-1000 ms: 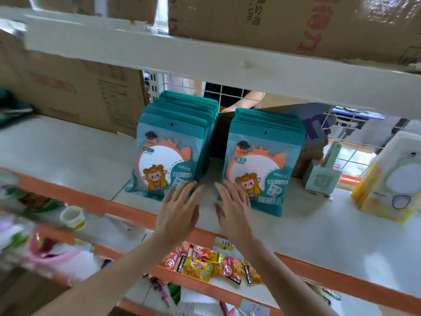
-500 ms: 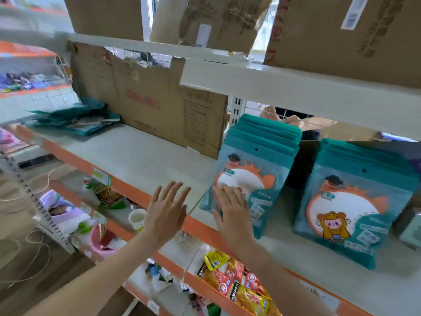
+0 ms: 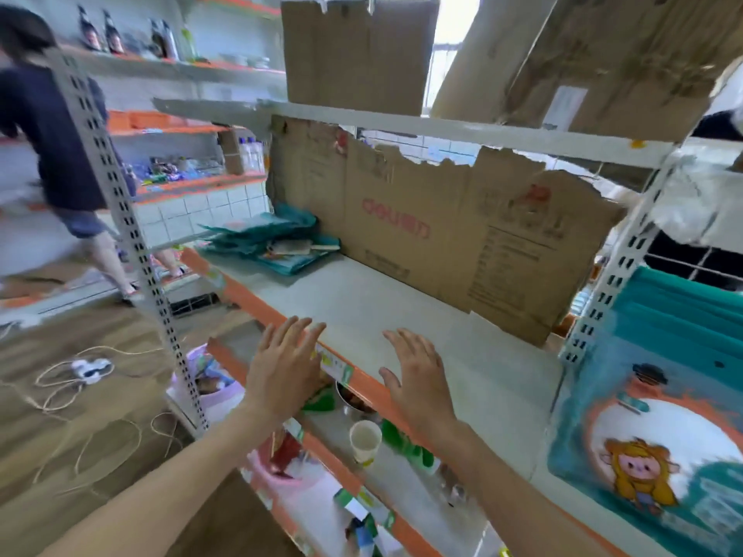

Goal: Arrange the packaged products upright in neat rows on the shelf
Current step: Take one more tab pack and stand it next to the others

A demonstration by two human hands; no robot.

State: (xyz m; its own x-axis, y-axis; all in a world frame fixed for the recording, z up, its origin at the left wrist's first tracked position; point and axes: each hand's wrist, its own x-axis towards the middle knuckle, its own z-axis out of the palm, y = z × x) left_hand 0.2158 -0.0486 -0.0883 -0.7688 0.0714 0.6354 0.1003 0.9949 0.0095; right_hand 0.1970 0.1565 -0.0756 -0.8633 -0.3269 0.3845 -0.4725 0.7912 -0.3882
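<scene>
- Pale grey shelf board with an orange front lip (image 3: pixel 402 299) runs across mid-frame, backed by a torn brown cardboard sheet (image 3: pixel 442 235).
- Flat heap of teal packets (image 3: pixel 273 245) lies upper left of centre, seemingly awaiting standing.
- Upright teal cartoon-print packets (image 3: pixel 659 428) stand in rows at right.
- Left hand (image 3: pixel 285 371) and right hand (image 3: pixel 418 375), fingers spread, hold nothing, probably reaching for the heap.

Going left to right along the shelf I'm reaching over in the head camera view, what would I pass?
Flat pile of teal packages → left hand → right hand → white perforated upright → upright teal packages with the cartoon character.
</scene>
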